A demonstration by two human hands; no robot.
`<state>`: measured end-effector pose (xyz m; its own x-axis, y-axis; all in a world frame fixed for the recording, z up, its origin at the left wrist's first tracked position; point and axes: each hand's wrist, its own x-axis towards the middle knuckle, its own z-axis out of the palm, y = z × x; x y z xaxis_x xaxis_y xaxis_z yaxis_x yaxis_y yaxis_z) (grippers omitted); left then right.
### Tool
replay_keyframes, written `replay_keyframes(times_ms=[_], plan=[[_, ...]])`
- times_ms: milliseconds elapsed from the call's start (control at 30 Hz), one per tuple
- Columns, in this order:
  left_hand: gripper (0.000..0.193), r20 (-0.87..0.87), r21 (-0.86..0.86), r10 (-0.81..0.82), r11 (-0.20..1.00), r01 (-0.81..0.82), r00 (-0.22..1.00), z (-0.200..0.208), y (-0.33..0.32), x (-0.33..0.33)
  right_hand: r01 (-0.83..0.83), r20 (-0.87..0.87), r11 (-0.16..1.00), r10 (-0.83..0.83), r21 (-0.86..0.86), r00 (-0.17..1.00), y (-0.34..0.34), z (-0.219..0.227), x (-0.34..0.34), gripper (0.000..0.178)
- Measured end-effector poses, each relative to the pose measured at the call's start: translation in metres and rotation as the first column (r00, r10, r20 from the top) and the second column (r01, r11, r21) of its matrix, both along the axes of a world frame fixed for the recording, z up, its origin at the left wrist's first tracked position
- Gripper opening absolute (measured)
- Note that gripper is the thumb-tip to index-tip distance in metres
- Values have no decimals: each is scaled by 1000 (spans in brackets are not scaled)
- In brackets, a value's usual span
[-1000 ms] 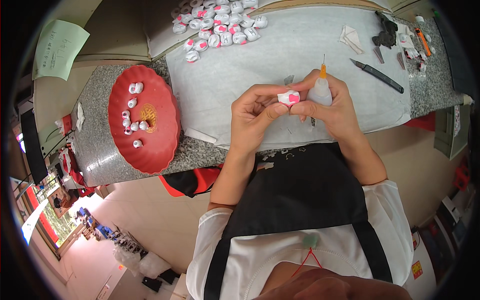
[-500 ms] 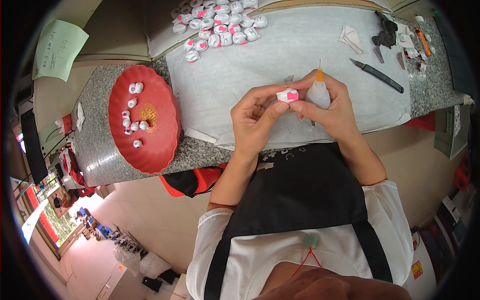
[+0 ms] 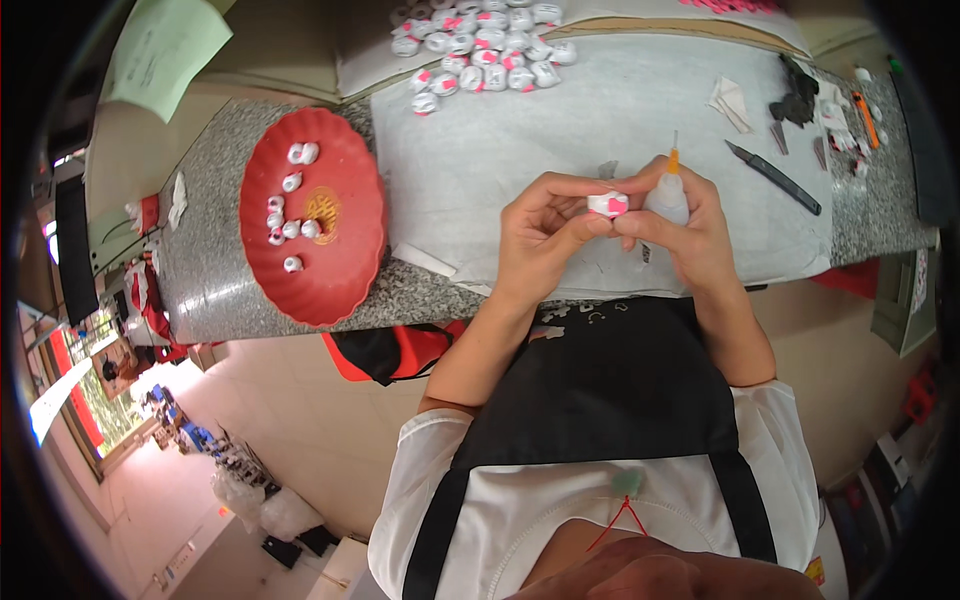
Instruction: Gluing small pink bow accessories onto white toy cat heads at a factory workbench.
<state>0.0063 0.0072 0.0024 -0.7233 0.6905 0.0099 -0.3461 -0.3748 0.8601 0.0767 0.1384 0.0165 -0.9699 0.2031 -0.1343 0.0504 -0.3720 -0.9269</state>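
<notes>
The thumb and forefinger of the left hand (image 3: 545, 235) pinch a small white-and-pink piece (image 3: 607, 205) from its left side, while the fingertips of the right hand (image 3: 695, 228) meet it at its right edge, so it sits between the two hands. The right hand also grips a squeeze bottle (image 3: 668, 200) between thumb and fingers, just right of the piece, its orange-based needle (image 3: 674, 160) pointing away from the person. Under and around the fingers spreads a pale sheet (image 3: 460, 170). Right of the fingers and farther out lies a dark knife (image 3: 775, 178); beyond it are a folded white cloth (image 3: 730, 103) and a crumpled black thing (image 3: 793, 92). Beyond the fingers to the left is a pile of similar white pieces (image 3: 490, 50). Well to their left, a red scalloped tray (image 3: 340, 280) holds small white beads (image 3: 291, 229). Nearer the body than the fingers hangs a black apron (image 3: 600, 390).
</notes>
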Motion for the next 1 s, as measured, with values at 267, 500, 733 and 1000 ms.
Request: replay_keyframes(times_ms=[267, 500, 733, 1000], plan=[[23, -894, -210, 203, 594, -776, 398, 29, -64, -49, 61, -19, 990, -59, 128, 998, 4, 7, -4, 29], [21, -925, -280, -360, 419, -863, 126, 29, -50, -98, 58, -14, 976, -57, 211, 998, 8, 5, -6, 36], [13, -832, -425, -505, 314, -849, 230, 19, -30, -111, 98, -151, 994, -91, 42, 984, 21, -3, 13, 29], [18, -164, -272, 92, 953, -135, 982, 18, -3, -40, 267, -105, 951, -252, 158, 962, 26, 22, 12, 25]])
